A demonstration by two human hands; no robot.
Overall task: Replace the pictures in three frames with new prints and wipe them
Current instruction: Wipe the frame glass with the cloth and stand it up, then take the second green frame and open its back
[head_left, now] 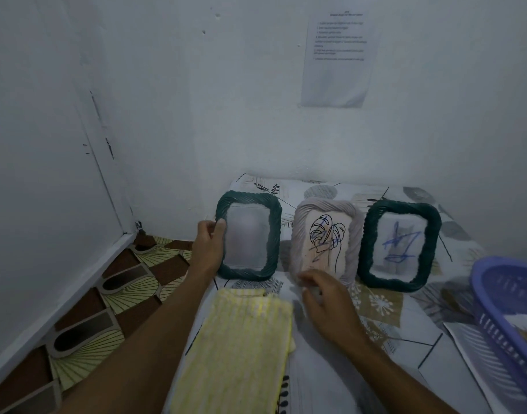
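Three picture frames stand upright in a row on a patterned cloth surface [375,309] against the wall. The left green frame [272,234] shows a pale blurred picture; my left hand [208,243] grips its left edge, thumb on the front. The middle pale frame [356,213] shows a leaf line drawing with blue scribbles. The right green frame [432,234] holds a picture crossed by blue scribbles. My right hand [328,303] hovers in front of the middle frame's lower edge, fingers loosely bent; whether it holds anything is unclear. A folded yellow striped cloth [241,348] lies near me.
A purple plastic basket [507,306] sits at the right edge, with prints inside and a printed sheet [471,351] under it. A paper with text [336,58] is stuck on the wall. Patterned floor [112,300] lies to the left, below the wall corner.
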